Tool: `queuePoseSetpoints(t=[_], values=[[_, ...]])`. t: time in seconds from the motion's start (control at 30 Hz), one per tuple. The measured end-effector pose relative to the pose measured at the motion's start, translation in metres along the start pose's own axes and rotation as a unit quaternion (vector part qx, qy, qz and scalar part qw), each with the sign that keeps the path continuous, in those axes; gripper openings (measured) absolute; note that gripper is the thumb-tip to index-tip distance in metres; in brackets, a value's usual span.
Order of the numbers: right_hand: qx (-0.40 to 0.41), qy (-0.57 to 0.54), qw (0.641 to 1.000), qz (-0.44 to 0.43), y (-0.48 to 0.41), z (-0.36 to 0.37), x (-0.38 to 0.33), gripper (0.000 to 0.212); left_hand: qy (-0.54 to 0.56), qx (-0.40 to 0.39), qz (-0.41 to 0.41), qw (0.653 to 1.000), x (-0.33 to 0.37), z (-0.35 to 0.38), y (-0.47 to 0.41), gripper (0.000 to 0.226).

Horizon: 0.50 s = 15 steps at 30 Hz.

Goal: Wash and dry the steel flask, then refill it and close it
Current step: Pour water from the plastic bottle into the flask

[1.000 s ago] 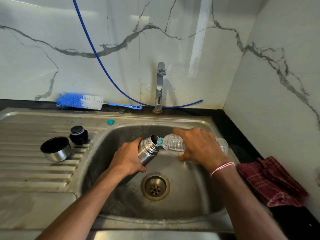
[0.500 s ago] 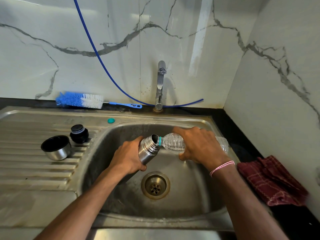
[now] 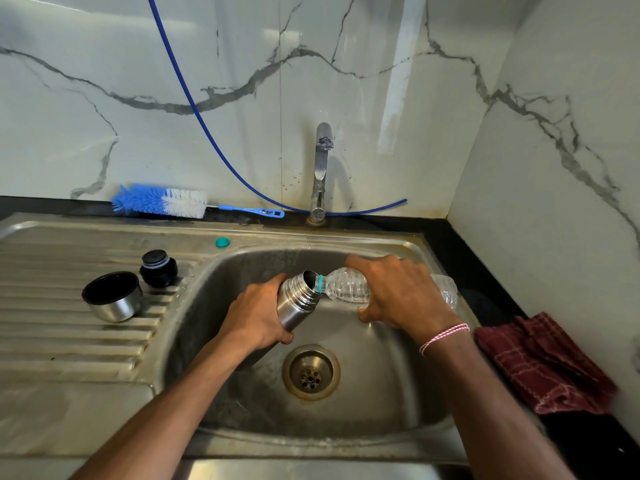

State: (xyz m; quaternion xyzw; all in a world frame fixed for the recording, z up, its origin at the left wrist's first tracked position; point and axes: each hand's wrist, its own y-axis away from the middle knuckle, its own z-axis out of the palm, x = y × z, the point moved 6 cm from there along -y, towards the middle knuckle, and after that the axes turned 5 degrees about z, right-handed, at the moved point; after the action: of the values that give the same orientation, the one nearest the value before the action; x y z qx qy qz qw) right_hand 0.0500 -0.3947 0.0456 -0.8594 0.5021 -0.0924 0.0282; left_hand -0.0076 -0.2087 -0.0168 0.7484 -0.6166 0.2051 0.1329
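Refilling goes best if the open-necked, cylindrical steel flask, gripped tilted over the steel sink basin by the left hand, keeps its mouth under the teal neck of the ribbed clear plastic bottle. That bottle lies nearly level, clasped in the right hand. Any stream between the mouths and the flask's fill level cannot be made out.

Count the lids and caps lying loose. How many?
3. A steel cup lid and a black stopper stand on the draining board, left of the basin; a small teal cap lies on the sink rim behind it. More could be hidden from view.
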Motion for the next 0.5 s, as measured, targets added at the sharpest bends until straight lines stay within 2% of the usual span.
queuePoseSetpoints(t=[0.5], values=[[0.002, -0.005, 1.000, -0.002, 0.0004, 0.0008, 0.0006, 0.082, 0.012, 0.000, 0.000, 1.000, -0.0011, 0.0014, 0.0000, 0.093]])
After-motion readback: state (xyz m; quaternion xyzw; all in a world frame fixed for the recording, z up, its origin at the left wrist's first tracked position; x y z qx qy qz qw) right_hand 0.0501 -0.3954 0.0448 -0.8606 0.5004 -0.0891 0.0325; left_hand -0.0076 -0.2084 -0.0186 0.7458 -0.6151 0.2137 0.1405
